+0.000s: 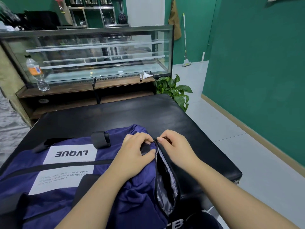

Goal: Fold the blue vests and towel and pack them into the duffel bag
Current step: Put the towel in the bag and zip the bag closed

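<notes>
A dark blue fabric duffel bag (69,176) with black straps and white printed panels is seen lying on its side across the near left part of a black padded bench (132,113), its zipped end turned toward the bench's right edge. The left hand (135,151) is curled over the bag's bunched blue fabric, with a black tab gripped between its thumb and fingers just beside the top of the zip. The right hand (175,146) is closed in a pinch, its thumb and forefinger pressed on the small black zipper pull (156,140) at the top end of the zip line. Below the pull the zip is parted, and a grey shiny lining (163,192) is exposed in the long opening. What lies inside the bag cannot be made out. A black padded handle wrap (101,139) is seen standing up from the bag near the middle of the bench. Beyond the bench's far edge a glass display case (99,53) is set on a wooden shelf (79,90), on which a clear plastic bottle with an orange label (35,71) is standing at the left end. A green leafy plant (175,90) is visible off the bench's far right corner.
</notes>
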Available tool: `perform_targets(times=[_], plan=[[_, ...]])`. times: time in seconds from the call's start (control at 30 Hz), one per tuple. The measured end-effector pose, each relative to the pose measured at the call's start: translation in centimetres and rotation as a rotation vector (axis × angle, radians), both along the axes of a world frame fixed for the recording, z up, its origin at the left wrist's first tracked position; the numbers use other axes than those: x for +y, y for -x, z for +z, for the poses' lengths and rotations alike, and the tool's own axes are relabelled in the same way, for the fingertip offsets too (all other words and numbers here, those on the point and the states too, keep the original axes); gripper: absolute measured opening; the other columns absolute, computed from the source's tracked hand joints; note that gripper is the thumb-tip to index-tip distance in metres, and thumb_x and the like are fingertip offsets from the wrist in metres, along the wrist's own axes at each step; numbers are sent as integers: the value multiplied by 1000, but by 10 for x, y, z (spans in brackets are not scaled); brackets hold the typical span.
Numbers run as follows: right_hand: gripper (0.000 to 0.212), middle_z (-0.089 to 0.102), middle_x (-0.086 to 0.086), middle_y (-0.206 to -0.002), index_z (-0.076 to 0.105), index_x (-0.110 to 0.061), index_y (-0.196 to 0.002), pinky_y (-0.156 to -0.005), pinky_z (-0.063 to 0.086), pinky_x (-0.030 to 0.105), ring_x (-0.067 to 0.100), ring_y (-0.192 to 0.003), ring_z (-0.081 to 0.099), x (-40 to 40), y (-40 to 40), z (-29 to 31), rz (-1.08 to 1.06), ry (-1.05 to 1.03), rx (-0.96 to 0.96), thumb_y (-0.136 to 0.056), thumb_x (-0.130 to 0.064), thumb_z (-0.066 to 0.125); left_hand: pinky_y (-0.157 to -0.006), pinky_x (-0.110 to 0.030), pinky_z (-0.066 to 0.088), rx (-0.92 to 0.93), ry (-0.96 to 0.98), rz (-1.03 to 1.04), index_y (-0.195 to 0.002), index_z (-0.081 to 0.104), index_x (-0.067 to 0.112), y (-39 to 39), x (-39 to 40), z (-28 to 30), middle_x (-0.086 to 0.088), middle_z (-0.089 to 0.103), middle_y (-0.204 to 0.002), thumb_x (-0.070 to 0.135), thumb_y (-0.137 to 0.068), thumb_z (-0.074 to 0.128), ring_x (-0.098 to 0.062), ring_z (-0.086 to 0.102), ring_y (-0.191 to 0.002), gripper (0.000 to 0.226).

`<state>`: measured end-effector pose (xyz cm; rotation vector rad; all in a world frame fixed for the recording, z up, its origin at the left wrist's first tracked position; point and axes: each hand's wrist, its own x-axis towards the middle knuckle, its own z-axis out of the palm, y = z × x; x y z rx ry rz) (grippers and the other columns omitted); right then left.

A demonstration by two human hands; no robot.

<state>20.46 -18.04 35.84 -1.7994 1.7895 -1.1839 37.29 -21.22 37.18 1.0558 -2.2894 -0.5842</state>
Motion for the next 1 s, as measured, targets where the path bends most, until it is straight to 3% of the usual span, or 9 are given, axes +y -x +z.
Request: perform_targets(times=[0.17, 0.3, 0.43, 0.6, 0.67, 0.7, 0.8, 0.93, 1.0], plan=[[17, 57, -5, -81, 61, -10, -85, -70, 37, 19, 8, -78, 48, 16, -3, -7, 21, 76, 73, -97, -18, 52, -88, -3, 23, 13, 8, -31, -105, 62, 39, 2, -6, 2, 19, 57, -98, 31, -85, 61, 1, 41, -99, 21], [15, 50, -17, -79, 62, -13, -86, -72, 35, 9, 4, -80, 47, 23, -1, -5, -11, 160, 96, -96, -18, 52, -89, -1, 15, 8, 54, -59, -109, 67, 39, 3, -11, 1, 16, 58, -96, 54, -74, 42, 5, 41, -102, 45], [22, 48, -16, -78, 62, -14, -85, -72, 35, 8, 2, -76, 46, 32, -3, -6, 41, 249, 148, -93, -30, 48, -88, -1, 18, -1, 11, -58, -110, 66, 43, 3, -15, -1, 17, 53, -93, 38, -87, 50, 3, 35, -98, 29], [21, 55, -8, -79, 64, -14, -89, -71, 39, 12, 5, -75, 50, 48, -6, -17, 66, 290, 150, -92, -31, 51, -88, -3, 18, -24, -5, -62, -108, 67, 41, 9, -16, 1, 16, 49, -90, 21, -92, 56, 2, 34, -95, 28], [21, 57, -7, -79, 64, -14, -88, -70, 40, 14, 7, -76, 52, 50, -5, -17, 56, 288, 122, -91, -31, 52, -96, -12, 22, -22, -29, -46, -108, 67, 43, 11, -16, 2, 16, 49, -90, 22, -93, 53, -7, 35, -102, 29], [19, 59, -7, -79, 65, -14, -87, -70, 41, 14, 7, -77, 53, 50, -3, -15, 43, 283, 103, -91, -29, 54, -103, -24, 24, -46, -49, -34, -109, 66, 45, 12, -16, 4, 17, 49, -91, 25, -94, 51, -12, 36, -105, 29], [17, 61, -9, -75, 60, -21, -76, -68, 40, 10, 4, -75, 55, 41, 3, -3, -69, 204, -50, -92, -15, 58, -112, -57, 14, -409, 80, 21, -121, 53, 56, 19, -13, 18, 15, 41, -104, 35, -98, 41, -17, 31, -114, 34], [27, 63, -10, -66, 56, -27, -73, -66, 41, 9, 4, -70, 58, 34, 1, 5, -116, 135, -179, -94, -10, 56, -113, -56, -1, -760, 405, -90, -125, 51, 49, 35, -10, 40, 11, 30, -143, 22, -98, 37, -17, 20, -135, 40], [27, 63, -10, -67, 56, -27, -74, -66, 41, 10, 2, -71, 58, 36, -2, 5, -96, 137, -172, -95, -10, 55, -113, -56, 1, -851, 372, -187, -120, 56, 40, 40, -20, 50, 15, 42, -139, 17, -98, 41, -12, 26, -134, 35]])
